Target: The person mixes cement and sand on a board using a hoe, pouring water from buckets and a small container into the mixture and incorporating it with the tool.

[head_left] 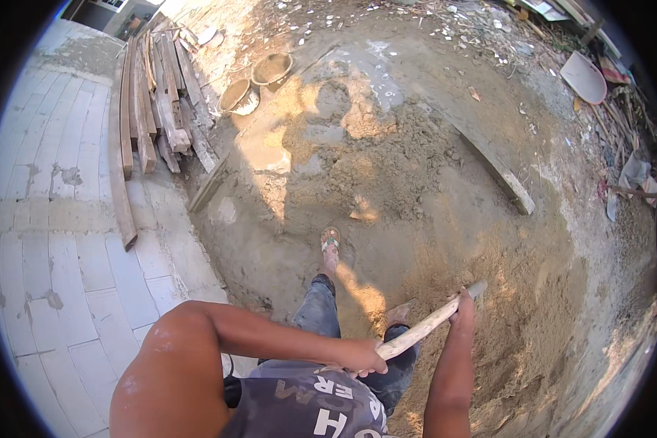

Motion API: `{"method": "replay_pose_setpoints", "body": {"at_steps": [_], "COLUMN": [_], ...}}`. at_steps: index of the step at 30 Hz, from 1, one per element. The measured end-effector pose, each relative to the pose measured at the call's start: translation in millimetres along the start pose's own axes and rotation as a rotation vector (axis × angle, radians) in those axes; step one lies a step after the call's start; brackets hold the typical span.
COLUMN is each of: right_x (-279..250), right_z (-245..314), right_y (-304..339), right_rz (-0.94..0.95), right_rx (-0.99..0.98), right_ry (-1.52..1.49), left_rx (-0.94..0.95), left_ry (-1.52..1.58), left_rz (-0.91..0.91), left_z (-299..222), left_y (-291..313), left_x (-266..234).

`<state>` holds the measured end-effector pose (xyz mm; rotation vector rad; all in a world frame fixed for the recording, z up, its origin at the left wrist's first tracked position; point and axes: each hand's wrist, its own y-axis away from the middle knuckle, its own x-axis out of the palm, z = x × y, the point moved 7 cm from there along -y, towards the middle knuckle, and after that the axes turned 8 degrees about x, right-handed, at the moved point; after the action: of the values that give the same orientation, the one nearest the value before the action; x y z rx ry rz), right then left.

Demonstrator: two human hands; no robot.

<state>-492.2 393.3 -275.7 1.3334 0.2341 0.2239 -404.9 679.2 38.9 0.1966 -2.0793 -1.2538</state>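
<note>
My left hand (366, 356) is closed around the near end of a pale wooden tool handle (420, 328), close to my waist. Farther along, my right hand (461, 306) grips the same handle near its far end. A short grey end piece (477, 288) shows just past the right hand, over the loose brown sand (511, 328). No blade can be made out, so the kind of tool is unclear. Wet grey mortar mix (387, 171) lies heaped on the ground ahead of my feet.
A sandalled foot (331, 237) stands on the muddy ground. Wooden planks (142, 102) lie stacked on pale paving (51, 255) at left. Two buckets (239, 98) sit at the back. Boards flank the mix, one (496, 171) on the right. A white scoop-like container (584, 78) lies far right.
</note>
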Motion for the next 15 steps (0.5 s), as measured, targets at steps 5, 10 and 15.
{"method": "replay_pose_setpoints", "body": {"at_steps": [5, 10, 15], "right_x": [255.3, 508.5, 739.5], "right_z": [-99.0, -245.9, -365.1], "right_y": [80.6, 125.4, 121.6], "right_rz": [0.115, 0.395, 0.528], "right_rx": [-0.048, 0.052, 0.093], "right_ry": [0.09, 0.081, 0.19], "left_rx": [0.077, 0.139, 0.109], "left_ry": [-0.209, -0.316, -0.416], "left_rz": [-0.187, -0.534, -0.813], "left_z": [38.7, 131.6, 166.2], "left_y": [162.8, 281.9, 354.4], "left_x": [-170.1, -359.4, -518.4]}}
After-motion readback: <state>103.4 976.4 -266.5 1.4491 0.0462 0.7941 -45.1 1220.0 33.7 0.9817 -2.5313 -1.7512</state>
